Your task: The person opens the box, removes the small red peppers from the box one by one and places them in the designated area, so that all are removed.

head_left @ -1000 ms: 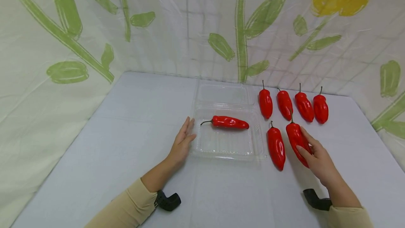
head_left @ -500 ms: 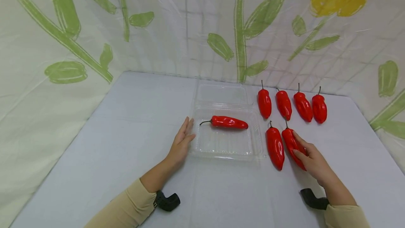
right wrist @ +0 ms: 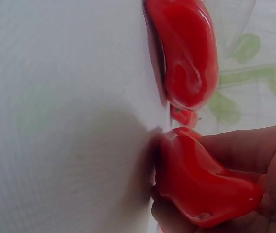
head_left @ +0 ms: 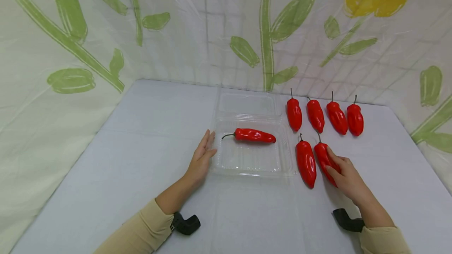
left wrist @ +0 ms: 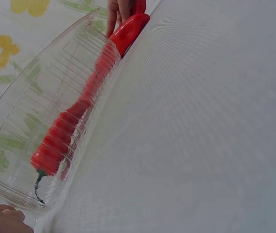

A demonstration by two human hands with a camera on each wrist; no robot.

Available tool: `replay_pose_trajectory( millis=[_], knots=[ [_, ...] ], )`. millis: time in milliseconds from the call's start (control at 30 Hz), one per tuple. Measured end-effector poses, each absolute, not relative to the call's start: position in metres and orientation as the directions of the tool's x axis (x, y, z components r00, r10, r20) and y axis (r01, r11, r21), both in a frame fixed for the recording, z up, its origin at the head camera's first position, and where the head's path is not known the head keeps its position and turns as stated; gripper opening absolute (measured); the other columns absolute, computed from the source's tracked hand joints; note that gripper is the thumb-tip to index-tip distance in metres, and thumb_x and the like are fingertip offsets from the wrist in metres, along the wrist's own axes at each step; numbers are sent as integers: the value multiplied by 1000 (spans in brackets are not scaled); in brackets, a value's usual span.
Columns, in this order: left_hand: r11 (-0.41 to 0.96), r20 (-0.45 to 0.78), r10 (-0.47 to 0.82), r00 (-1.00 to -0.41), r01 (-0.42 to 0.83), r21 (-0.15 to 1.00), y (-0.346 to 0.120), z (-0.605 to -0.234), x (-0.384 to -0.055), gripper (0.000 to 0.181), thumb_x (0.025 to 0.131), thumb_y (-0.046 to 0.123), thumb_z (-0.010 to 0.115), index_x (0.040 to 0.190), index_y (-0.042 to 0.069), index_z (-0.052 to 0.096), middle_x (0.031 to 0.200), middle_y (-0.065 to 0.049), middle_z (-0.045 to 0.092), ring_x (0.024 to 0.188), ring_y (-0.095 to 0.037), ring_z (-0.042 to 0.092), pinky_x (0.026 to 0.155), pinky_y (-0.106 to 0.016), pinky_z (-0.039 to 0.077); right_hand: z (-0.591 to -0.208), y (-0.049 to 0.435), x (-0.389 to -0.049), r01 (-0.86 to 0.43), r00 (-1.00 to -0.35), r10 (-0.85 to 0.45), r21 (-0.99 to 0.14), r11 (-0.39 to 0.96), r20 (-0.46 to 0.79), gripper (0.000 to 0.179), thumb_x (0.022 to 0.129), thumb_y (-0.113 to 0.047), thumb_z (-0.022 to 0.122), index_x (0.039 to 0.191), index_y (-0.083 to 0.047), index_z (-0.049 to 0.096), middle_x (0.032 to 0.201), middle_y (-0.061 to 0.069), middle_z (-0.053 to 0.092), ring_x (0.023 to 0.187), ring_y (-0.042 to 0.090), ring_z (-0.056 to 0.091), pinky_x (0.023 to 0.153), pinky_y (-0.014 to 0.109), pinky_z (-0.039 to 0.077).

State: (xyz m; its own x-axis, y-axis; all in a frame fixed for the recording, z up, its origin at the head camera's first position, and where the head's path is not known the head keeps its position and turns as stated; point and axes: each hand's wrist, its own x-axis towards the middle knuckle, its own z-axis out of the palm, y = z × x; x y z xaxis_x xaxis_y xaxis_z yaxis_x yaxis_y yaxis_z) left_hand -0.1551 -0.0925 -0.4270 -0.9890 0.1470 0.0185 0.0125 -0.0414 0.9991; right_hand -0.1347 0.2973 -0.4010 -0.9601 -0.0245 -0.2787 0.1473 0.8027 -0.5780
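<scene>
My right hand [head_left: 347,177] grips a red chili pepper [head_left: 323,159] around its lower half, thumb on one side and fingers on the other. In the right wrist view the held pepper [right wrist: 196,179] sits at the white surface, its tip toward the palm. Just left of it lies another red pepper [head_left: 305,164], stem pointing away. A clear plastic clamshell box [head_left: 247,164] stands with its lid folded back, one red pepper [head_left: 255,135] lying crosswise inside. My left hand [head_left: 199,162] rests at the box's left side with fingers extended.
Several more red peppers [head_left: 337,118] lie in a row at the table's back right, stems toward the curtain. The box's lid [head_left: 247,104] reaches near the back edge of the white table [head_left: 148,128]. A flower-printed curtain [head_left: 183,50] hangs behind.
My right hand has lowered the gripped pepper and brought it slightly left, closer beside the neighbouring pepper. The left hand and the box have stayed in place.
</scene>
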Motion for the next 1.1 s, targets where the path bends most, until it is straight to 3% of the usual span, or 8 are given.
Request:
replay_pose_trajectory(
  millis=[333,600,767,1100],
  knots=[
    [-47,17,149,-989,11,999,-93,-427,-154,63,94,1,35,149,2,3,156,-13,15,146,-22,8,119,-43,5,-403,297,-135,120,-962,-53,-593,796,-267,70,98,-25,40,147,-1,-4,143,39,15,124,55,24,89,61,44],
    [-47,20,146,-989,14,999,-92,-426,-154,63,94,1,35,149,2,3,156,-13,15,146,-22,7,119,-43,4,-405,301,-135,145,-960,-39,-610,779,-279,72,99,-34,35,146,-1,-9,148,35,10,129,55,18,92,65,37],
    [-43,24,147,-989,18,999,-92,-428,-156,63,94,0,35,149,1,4,156,-15,15,146,-24,7,118,-44,4,-404,303,-135,175,-953,-18,-600,781,-301,78,98,-41,37,145,1,-9,147,37,11,127,55,20,94,64,37],
    [-53,33,146,-989,26,998,-93,-428,-155,63,94,0,35,149,0,4,156,-16,15,146,-25,6,118,-45,4,-399,303,-137,183,-949,-4,-561,807,-315,92,92,-46,49,145,3,-8,144,38,14,124,54,23,87,58,48]
  ],
)
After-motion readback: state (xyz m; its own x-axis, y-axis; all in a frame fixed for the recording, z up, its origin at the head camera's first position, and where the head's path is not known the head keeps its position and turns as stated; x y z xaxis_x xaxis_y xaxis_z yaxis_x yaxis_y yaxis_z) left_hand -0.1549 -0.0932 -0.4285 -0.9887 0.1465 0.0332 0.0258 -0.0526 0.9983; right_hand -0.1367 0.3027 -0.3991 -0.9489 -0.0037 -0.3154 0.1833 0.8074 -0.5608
